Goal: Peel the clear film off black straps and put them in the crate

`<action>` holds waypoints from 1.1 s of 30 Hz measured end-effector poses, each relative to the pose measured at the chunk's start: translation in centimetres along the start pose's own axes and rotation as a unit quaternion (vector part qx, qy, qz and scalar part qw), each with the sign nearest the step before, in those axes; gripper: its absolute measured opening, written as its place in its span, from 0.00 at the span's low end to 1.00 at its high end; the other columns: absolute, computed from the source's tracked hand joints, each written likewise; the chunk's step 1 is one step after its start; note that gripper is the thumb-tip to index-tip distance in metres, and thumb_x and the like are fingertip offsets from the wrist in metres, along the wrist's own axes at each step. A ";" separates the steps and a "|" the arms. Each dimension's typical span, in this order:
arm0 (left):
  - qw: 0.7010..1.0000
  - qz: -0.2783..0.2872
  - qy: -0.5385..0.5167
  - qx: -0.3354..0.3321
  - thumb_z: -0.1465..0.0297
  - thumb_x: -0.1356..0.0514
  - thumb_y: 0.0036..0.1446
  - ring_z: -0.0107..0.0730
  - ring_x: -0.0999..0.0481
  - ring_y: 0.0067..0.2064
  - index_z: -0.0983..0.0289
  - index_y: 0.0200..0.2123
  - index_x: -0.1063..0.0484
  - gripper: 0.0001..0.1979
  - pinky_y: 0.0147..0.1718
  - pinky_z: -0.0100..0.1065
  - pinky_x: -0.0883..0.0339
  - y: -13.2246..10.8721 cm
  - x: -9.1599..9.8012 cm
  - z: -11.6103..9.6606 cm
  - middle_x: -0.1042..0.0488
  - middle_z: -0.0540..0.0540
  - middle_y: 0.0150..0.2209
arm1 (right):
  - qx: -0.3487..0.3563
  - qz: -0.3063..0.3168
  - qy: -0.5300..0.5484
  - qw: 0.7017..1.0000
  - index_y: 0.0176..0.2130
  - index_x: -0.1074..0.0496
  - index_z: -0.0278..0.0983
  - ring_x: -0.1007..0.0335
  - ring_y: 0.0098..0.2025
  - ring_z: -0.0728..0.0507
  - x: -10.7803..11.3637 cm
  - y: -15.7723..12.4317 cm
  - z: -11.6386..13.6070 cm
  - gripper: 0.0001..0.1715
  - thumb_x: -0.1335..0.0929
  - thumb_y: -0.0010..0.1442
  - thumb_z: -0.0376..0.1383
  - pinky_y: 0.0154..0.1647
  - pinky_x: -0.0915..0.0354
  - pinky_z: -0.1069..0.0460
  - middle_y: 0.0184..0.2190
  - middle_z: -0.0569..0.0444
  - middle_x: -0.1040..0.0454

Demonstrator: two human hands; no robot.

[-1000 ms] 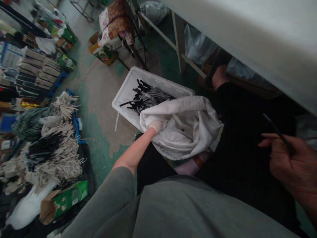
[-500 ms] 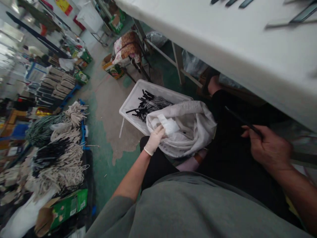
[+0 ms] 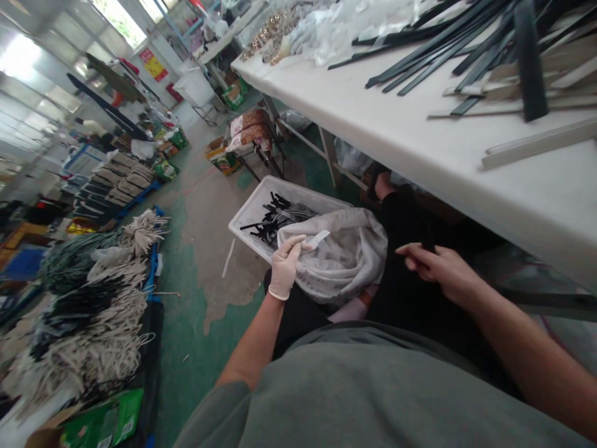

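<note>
White glove stretched over it, the left hand [image 3: 286, 264] has its thumb and fingers closed in a pinch on one end of a small white slip [image 3: 320, 238], which juts out above the near side of a pale cloth sack [image 3: 357, 264]. That sack sits slumped at the person's lap, its mouth gaping upward, with a white crate [image 3: 255, 205] just beyond it holding a tangle of dark strips [image 3: 293, 214]. Bare and a little blurred, the right hand [image 3: 438, 267] floats over the black trousers [image 3: 408, 233], index finger reaching forward and the other fingers curled; whether something dark lies in that curl, I cannot tell. Off to the right, the desk [image 3: 382, 118] carries loose black straps [image 3: 433, 65], well apart from both hands. Likeliest trouble, to my eye, is the slip getting away: it looks thin, only its end is gripped, and a smooth glove may let it slide, so it could fall into the folds and be hard to pick out, pale on pale. The sack's soft rim might also sag shut or catch the gloved wrist if a leg shifts beneath it. Anything dark in the right hand could easily be lost against the trousers.
</note>
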State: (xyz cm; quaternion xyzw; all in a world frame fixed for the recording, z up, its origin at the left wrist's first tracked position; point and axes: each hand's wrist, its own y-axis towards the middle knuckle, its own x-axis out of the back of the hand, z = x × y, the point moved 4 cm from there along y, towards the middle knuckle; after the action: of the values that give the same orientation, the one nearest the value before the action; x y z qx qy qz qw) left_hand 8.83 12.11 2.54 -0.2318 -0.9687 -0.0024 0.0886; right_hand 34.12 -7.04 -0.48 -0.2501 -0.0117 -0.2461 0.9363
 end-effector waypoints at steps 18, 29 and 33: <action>0.975 0.149 0.078 -0.143 0.62 0.43 0.62 0.36 0.22 0.39 0.62 0.39 0.21 0.13 0.43 0.35 0.31 -6.4 -0.6 -2.9 0.19 0.57 0.36 | 0.144 0.096 -0.102 0.980 0.51 0.26 0.38 0.36 0.23 0.51 -8.0 -2.7 4.3 0.31 0.28 0.52 0.51 0.23 0.42 0.55 0.35 0.52 0.22; 0.981 0.063 -0.158 0.091 0.53 0.35 0.52 0.36 0.21 0.39 0.63 0.42 0.21 0.21 0.41 0.34 0.30 -3.2 -2.3 1.0 0.20 0.57 0.42 | 0.219 0.002 -0.192 0.957 0.30 0.24 0.37 0.30 0.29 0.47 -8.9 -1.9 2.4 0.14 0.33 0.58 0.44 0.29 0.41 0.54 0.27 0.52 0.23; 0.978 -0.074 -0.172 0.093 0.51 0.38 0.54 0.31 0.21 0.34 0.63 0.36 0.24 0.21 0.34 0.29 0.30 -1.7 -0.8 2.7 0.21 0.55 0.40 | 0.046 0.029 0.042 0.998 0.23 0.30 0.35 0.40 0.20 0.51 -9.3 -0.9 0.3 0.19 0.31 0.53 0.47 0.23 0.44 0.55 0.19 0.56 0.31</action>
State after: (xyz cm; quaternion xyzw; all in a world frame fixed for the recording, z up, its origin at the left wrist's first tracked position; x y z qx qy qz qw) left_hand 8.28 10.37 -0.14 -0.1471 -0.9799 0.1214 -0.0588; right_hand 25.58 -3.29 -1.16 -0.1968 0.0231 -0.2286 0.9532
